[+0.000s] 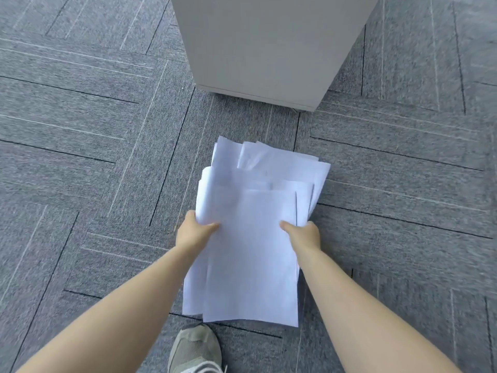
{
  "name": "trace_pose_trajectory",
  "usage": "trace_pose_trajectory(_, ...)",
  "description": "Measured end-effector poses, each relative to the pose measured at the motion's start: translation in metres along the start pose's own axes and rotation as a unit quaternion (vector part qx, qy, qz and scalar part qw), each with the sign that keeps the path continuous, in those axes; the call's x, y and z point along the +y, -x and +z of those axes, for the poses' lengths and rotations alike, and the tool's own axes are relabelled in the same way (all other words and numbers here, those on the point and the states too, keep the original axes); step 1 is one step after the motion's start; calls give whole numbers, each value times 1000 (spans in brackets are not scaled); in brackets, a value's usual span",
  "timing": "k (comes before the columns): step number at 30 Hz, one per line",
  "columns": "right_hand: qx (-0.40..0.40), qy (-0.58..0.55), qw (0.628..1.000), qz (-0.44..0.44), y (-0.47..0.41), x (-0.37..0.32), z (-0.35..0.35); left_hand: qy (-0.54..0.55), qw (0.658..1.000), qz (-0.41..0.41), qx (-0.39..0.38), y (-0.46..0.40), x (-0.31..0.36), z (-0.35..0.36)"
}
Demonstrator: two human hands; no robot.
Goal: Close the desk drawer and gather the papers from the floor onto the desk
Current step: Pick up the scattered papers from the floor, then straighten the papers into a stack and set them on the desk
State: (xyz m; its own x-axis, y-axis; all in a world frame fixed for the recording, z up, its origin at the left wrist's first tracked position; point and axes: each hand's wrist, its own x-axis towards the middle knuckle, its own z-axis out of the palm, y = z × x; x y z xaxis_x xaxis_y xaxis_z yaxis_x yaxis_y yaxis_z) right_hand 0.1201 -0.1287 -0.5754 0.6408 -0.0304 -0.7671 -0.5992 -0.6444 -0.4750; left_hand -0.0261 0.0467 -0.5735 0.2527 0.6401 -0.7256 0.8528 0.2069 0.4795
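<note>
A loose stack of white papers point(255, 238) is held above the grey carpet, its sheets unevenly aligned and the far left edge curled over. My left hand point(195, 231) grips the stack's left side, thumb on top. On the right side, my right hand point(304, 234) grips it the same way. A pale grey cabinet point(269, 49), seen from its plain side, stands on the floor just beyond the papers. No drawer front or desk top shows in this view.
Grey carpet tiles point(94, 130) with thin line patterns cover the floor all around. A grey-green sneaker point(195, 348) on my foot is at the bottom edge, below the papers. A small castor point(295, 110) shows under the cabinet's near corner.
</note>
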Motion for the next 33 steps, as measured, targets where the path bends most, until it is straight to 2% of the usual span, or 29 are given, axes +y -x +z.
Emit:
trace_pose_trajectory(2, -56, -28, 998, 20, 0, 0, 9, 33, 998, 3, -56, -6, -3, 3)
trace_pose_trajectory(4, -70, -18, 997, 20, -2, 1, 10, 70, 994, 6, -88, -4, -4, 7)
trace_pose_trajectory(6, -63, -28, 998, 8, -2, 0, 6, 101, 990, 18, -100, 4, 0, 8)
trace_pose_trajectory(9, -85, -107, 991, -5, 5, -3, -3, 134, 983, 47, -117, 14, 15, -2)
trace_pose_trajectory(14, -140, -208, 968, -25, 63, -52, -45, 159, 973, 100, -136, 67, 81, -69)
trace_pose_trajectory(17, -175, -221, 958, -54, 133, -112, -84, 171, 969, 116, -137, 127, 135, -130)
trace_pose_trajectory(21, -145, -179, 962, -147, 258, -223, -148, 199, 966, 127, -109, 227, 218, -215)
trace_pose_trajectory(24, -133, -165, 950, -229, 362, -316, -200, 252, 955, 145, -54, 311, 286, -276)
trace_pose_trajectory(28, -146, -195, 916, -320, 488, -435, -269, 301, 928, 221, -1, 409, 389, -356)
trace_pose_trajectory(33, -68, -232, 877, -416, 573, -563, -337, 313, 888, 336, 25, 481, 544, -437)
